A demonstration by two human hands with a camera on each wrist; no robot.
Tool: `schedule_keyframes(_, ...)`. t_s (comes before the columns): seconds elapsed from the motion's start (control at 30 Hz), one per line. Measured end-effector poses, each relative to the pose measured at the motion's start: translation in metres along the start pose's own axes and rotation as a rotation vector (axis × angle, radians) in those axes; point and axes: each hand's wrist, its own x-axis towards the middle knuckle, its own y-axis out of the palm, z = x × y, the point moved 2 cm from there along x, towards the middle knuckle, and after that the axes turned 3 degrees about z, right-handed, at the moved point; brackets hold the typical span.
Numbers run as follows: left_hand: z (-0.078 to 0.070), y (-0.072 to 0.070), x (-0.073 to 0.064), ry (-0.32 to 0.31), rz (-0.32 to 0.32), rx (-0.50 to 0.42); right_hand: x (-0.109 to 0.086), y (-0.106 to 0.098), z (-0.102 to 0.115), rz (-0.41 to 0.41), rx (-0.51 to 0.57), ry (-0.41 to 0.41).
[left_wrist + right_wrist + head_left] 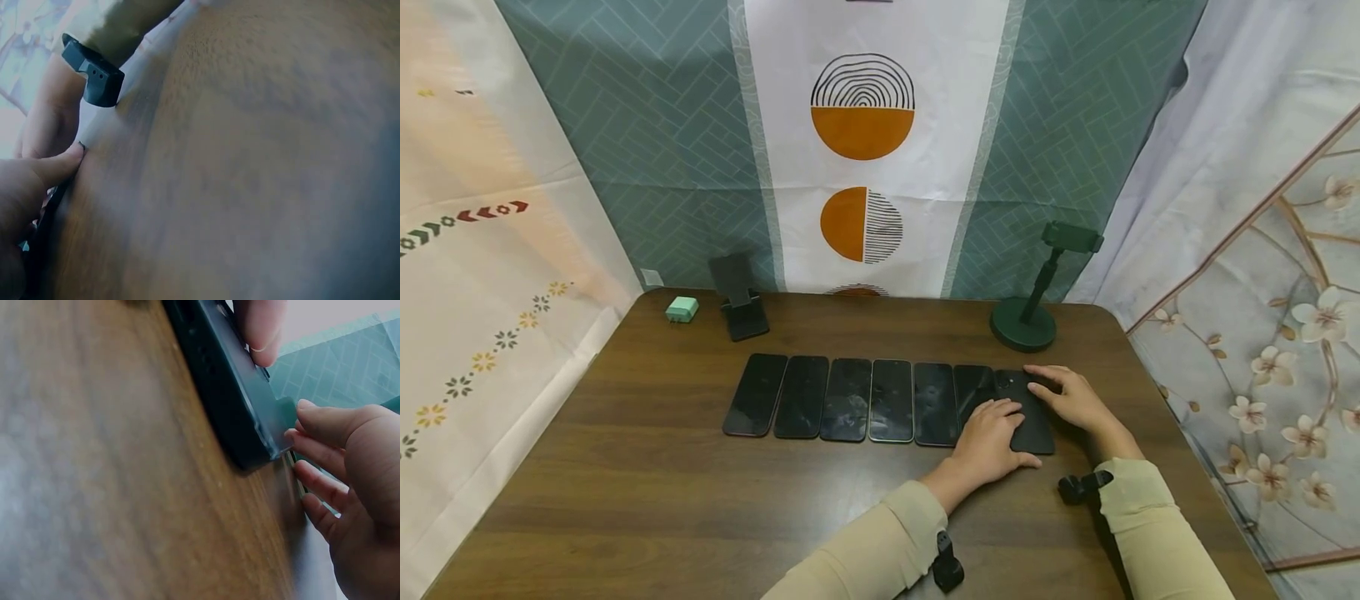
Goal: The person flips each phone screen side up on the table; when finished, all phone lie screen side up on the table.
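The left hand [992, 433] lies flat with straight fingers on the near part of the rightmost phone [1026, 412]. The right hand [1071, 396] rests its relaxed fingers on that phone's far right edge. The phone ends a row of seven on the tabletop [625, 500], near a green stand [1030, 317].

Head view looks down; wrist views skim the table [647, 492] closely.
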Motion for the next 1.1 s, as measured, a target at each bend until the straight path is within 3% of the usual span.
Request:
schedule_keyframes(0.27,0.000,0.000,0.001,-0.006,-0.018,-0.042,-0.002,0.001,-0.002,-0.005,0.069,-0.005)
schedule_keyframes(0.47,0.000,-0.001,0.000,0.005,-0.029,-0.056,-0.004,-0.001,-0.002,0.002,0.154,-0.090)
schedule_keyframes(0.8,0.007,-0.002,-0.005,0.072,-0.062,-0.158,-0.007,-0.005,-0.004,0.044,0.433,-0.253)
schedule_keyframes(0.97,0.009,-0.002,-0.004,0.090,-0.075,-0.179,-0.005,-0.005,0.000,0.048,0.485,-0.288)
schedule_keyframes(1.1,0.011,-0.005,-0.003,0.065,-0.064,-0.211,-0.002,-0.004,0.005,0.058,0.509,-0.290)
